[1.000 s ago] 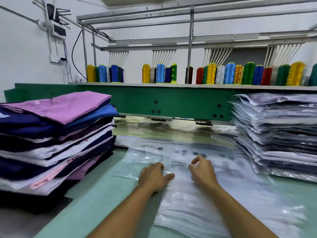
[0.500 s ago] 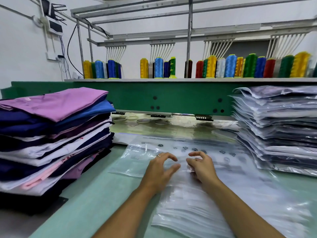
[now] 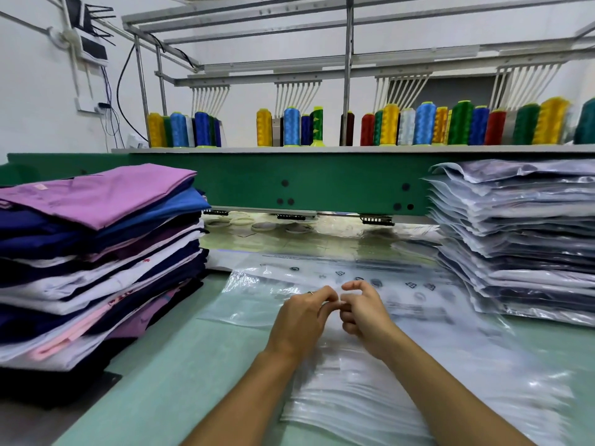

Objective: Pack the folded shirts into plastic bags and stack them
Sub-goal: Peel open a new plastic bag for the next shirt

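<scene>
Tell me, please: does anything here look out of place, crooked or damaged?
Nothing looks spilled or damaged. The stack of folded shirts on the left has staggered edges, and one loose plastic bag lies wrinkled and skewed at the left of the flat pile of empty bags.

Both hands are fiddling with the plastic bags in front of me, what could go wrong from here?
The left hand and right hand seem to pinch the top bag of a slick pile; two films may lift together. The packed stack at right is tall and glossy; another bag could slide off.
</scene>
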{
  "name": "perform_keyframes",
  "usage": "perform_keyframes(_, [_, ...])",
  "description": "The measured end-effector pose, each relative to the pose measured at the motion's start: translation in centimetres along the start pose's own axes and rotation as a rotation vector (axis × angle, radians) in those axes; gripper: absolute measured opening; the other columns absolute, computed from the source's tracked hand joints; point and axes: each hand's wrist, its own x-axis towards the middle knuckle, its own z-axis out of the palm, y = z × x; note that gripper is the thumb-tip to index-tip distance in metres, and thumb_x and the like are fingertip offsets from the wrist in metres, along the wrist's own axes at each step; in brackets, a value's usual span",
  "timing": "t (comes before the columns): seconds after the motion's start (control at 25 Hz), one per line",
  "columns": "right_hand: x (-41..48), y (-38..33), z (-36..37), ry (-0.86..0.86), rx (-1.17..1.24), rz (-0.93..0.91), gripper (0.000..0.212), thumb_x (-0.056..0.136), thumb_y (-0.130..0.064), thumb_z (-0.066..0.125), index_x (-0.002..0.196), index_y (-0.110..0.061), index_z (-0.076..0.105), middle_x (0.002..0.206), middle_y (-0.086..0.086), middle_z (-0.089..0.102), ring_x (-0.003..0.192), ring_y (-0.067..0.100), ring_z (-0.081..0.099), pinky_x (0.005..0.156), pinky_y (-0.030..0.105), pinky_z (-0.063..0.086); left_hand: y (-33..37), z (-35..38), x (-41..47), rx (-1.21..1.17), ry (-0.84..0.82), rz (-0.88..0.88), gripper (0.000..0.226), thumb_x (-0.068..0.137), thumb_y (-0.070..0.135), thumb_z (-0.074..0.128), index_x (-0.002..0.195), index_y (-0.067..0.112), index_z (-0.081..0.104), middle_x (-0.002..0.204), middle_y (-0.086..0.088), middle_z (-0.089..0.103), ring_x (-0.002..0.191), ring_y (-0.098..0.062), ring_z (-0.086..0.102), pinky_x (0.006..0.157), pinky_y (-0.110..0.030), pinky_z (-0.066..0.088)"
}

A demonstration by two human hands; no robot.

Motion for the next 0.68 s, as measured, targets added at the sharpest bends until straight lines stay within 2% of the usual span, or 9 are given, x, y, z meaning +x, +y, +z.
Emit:
perform_keyframes(0.12, [0.2, -0.5, -0.7, 0.025, 0.088, -0.001, 0.017, 0.099, 0.004, 0.041, 0.104, -0.012, 0.044, 0.057, -0.001, 0.038, 0.042, 0.01, 0.026, 0.037, 0.022, 0.02, -0.5, -0.6, 0.0, 0.021, 0.063, -0.074, 0.013, 0.096, 0.035, 0.067, 0.093, 0.023, 0.065, 0.074, 0.002, 0.07, 0.067, -0.022, 0.059, 0.065, -0.039, 0.049])
perform_keyframes(0.32, [0.7, -1.0, -3.7, 0.131, 0.147, -0.015, 0.021, 0.101, 0.005, 0.041, 0.097, -0.015, 0.041, 0.053, -0.005, 0.033, 0.041, 0.009, 0.023, 0.035, 0.021, 0.019, -3.6, -2.4, -0.5, 0.053, 0.138, -0.265, 0.011, 0.094, 0.029, 0.07, 0.088, 0.021, 0.067, 0.08, 0.003, 0.073, 0.076, -0.024, 0.066, 0.07, -0.039, 0.051])
perform_keyframes(0.52, [0.8, -1.5, -6.1, 0.202, 0.162, -0.021, 0.021, 0.103, 0.003, 0.042, 0.091, -0.013, 0.041, 0.06, -0.001, 0.031, 0.043, 0.011, 0.023, 0.035, 0.023, 0.019, -5.4, -4.2, -0.9, 0.14, 0.233, -0.441, 0.01, 0.093, 0.019, 0.072, 0.084, 0.019, 0.067, 0.082, 0.001, 0.073, 0.078, -0.023, 0.063, 0.069, -0.037, 0.049])
perform_keyframes(0.68, [0.8, -1.6, -7.7, 0.281, 0.201, -0.032, 0.025, 0.102, 0.003, 0.042, 0.087, -0.016, 0.04, 0.056, -0.003, 0.03, 0.044, 0.012, 0.022, 0.034, 0.024, 0.018, -6.3, -5.5, -1.2, 0.174, 0.328, -0.569, 0.009, 0.094, 0.014, 0.071, 0.085, 0.015, 0.067, 0.083, -0.002, 0.074, 0.066, -0.018, 0.054, 0.061, -0.029, 0.04])
